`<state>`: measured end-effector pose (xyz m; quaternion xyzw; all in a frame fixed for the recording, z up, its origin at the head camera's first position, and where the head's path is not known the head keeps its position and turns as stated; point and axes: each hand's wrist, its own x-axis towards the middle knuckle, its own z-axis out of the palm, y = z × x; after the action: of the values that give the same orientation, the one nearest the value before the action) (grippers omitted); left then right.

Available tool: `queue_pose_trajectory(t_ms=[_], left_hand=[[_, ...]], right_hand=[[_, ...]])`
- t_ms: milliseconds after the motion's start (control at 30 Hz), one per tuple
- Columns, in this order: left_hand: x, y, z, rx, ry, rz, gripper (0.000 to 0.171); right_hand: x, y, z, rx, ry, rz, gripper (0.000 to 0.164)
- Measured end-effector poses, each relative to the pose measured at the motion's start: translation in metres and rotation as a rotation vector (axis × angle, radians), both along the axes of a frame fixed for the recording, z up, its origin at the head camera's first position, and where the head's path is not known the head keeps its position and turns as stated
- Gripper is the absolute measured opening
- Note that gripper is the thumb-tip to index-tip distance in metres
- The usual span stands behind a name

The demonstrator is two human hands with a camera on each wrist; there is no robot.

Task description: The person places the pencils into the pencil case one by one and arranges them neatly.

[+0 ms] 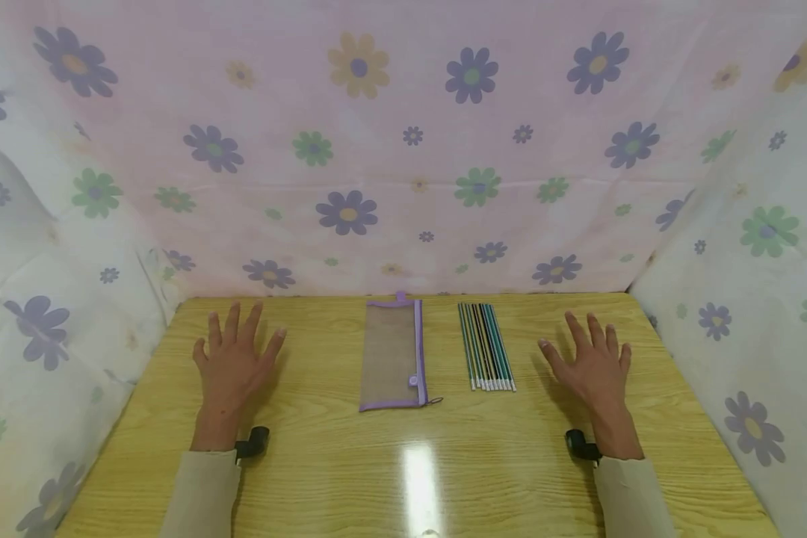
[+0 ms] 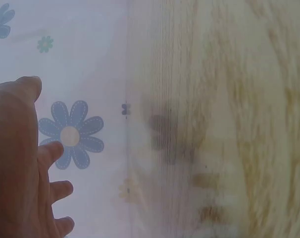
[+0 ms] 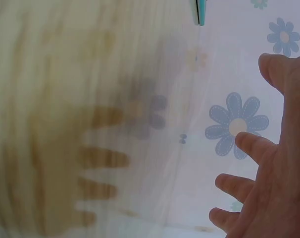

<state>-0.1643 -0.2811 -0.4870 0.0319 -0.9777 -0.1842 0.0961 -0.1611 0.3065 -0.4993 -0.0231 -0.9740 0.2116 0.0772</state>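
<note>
A mesh zipper pouch (image 1: 388, 355) with purple edging lies flat near the middle of the table, its zipper along the right side. To its right, several pencils (image 1: 486, 347) lie side by side, white ends toward me; a bit of one teal pencil (image 3: 201, 12) shows at the top of the right wrist view. My left hand (image 1: 234, 362) is spread left of the pouch, holding nothing. On the other side, my right hand (image 1: 593, 366) spreads its fingers right of the pencils, apart from them. Both hands appear raised over the tabletop, palms down.
The wood-grain table (image 1: 336, 478) has a glossy surface that mirrors light near its front. A flowered cloth (image 1: 403, 164) hangs behind the table and along both sides. A small black device is on each wrist.
</note>
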Motion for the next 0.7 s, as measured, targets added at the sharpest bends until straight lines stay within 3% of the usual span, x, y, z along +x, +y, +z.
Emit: queue_pose_trajectory(t_ms=[700], left_hand=[[-0.0020, 0.0007, -0.0060, 0.029, 0.106, -0.029, 0.075]], right_hand=[[-0.0029, -0.0048, 0.0022, -0.015, 0.049, 0.017, 0.078]])
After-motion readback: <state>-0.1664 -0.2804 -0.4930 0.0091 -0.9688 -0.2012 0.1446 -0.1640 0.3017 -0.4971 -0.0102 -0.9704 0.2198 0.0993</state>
